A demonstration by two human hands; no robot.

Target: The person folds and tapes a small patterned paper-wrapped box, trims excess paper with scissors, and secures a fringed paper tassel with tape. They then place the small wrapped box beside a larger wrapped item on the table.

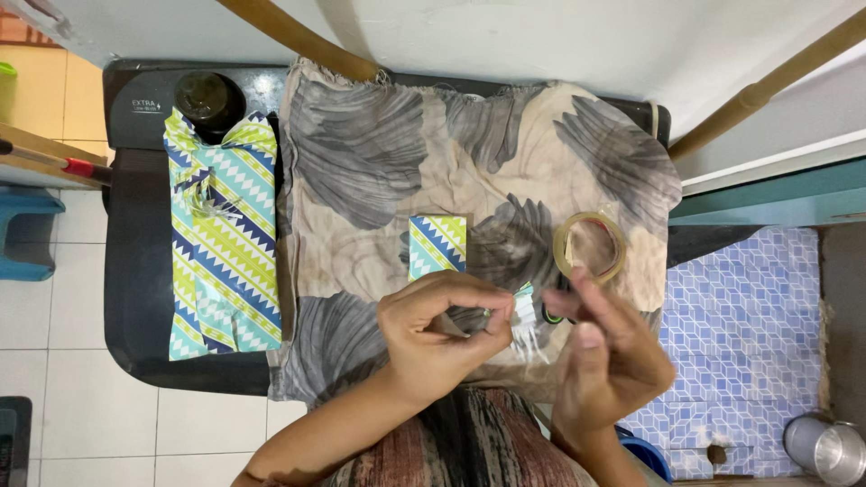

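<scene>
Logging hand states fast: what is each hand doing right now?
Left hand: pinched shut on a small fringed strip of patterned paper.
Right hand: fingers curled beside the strip; grip cannot be told.

The 2 bare forearms carry no sleeves; below them shows a garment (469, 442) striped in brown, black and pink.

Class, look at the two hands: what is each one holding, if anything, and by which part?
The left hand pinches a small fringed paper strip by its left edge. The right hand is blurred; whether it grips anything cannot be told.
</scene>
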